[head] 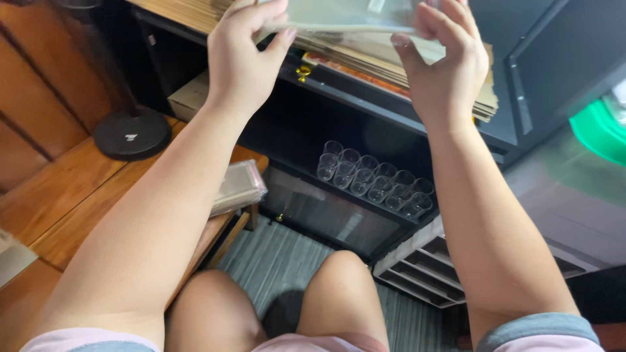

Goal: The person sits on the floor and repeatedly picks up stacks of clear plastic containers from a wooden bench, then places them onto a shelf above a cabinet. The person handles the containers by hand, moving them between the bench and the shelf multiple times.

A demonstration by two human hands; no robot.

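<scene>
Both my hands are raised to the top of the view and grip a clear plastic sleeve (345, 14) by its two ends. My left hand (244, 55) pinches the sleeve's left end between thumb and fingers. My right hand (443, 62) pinches its right end. The sleeve is held flat just above a stack of flat cards or sheets (385, 58) that lies on a dark shelf. My knees show at the bottom, over a striped grey mat.
A pile of clear sleeves (240, 186) lies on the wooden table (72, 195) at left, beside a round black base (132, 133). Several small clear cups (375, 179) stand in rows on a lower dark shelf. A green object (600, 130) sits far right.
</scene>
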